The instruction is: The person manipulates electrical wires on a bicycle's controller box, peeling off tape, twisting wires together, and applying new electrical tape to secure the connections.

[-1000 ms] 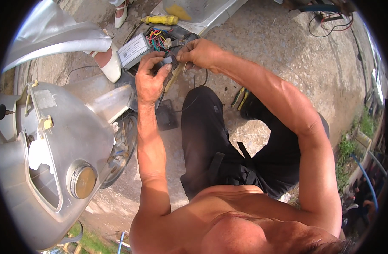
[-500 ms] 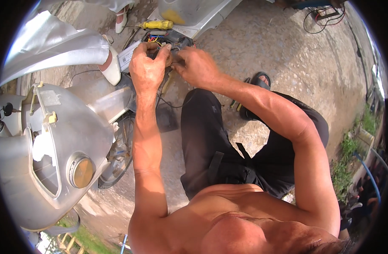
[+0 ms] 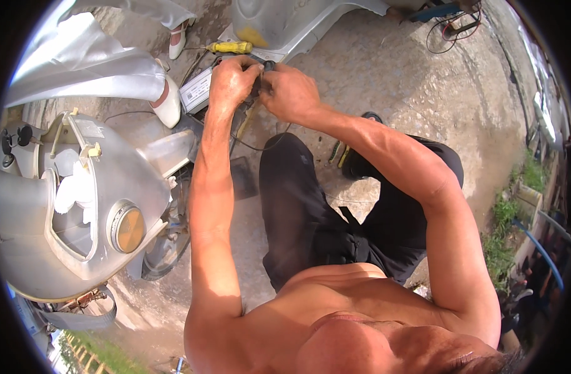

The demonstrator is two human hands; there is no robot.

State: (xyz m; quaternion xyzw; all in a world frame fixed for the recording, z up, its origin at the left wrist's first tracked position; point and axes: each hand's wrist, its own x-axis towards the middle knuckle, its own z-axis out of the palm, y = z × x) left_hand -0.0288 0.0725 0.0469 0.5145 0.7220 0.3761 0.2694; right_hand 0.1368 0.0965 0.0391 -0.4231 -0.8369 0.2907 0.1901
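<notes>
My left hand (image 3: 232, 81) is closed at the top centre, its thumb and fingers pinched beside a small dark part (image 3: 268, 66). My right hand (image 3: 288, 93) meets it from the right, fingers curled at the same part; exactly what each fingertip grips is hidden. Just left of my hands lies a silver box (image 3: 195, 91) with a white label, and a thin cable (image 3: 266, 147) loops below them. A yellow-handled screwdriver (image 3: 230, 47) lies beyond them.
A grey scooter body (image 3: 73, 243) fills the left. Another grey panel (image 3: 285, 19) is at the top. A person's white-shoed foot (image 3: 167, 107) stands near the box. Yellow-handled pliers (image 3: 345, 156) lie by my right leg. Black and red leads (image 3: 444, 40) sit at the top right.
Both my hands have shifted up and come together over the wiring, now mostly covering the coloured wires. The foot by the box appears slightly lower and further right in view.
</notes>
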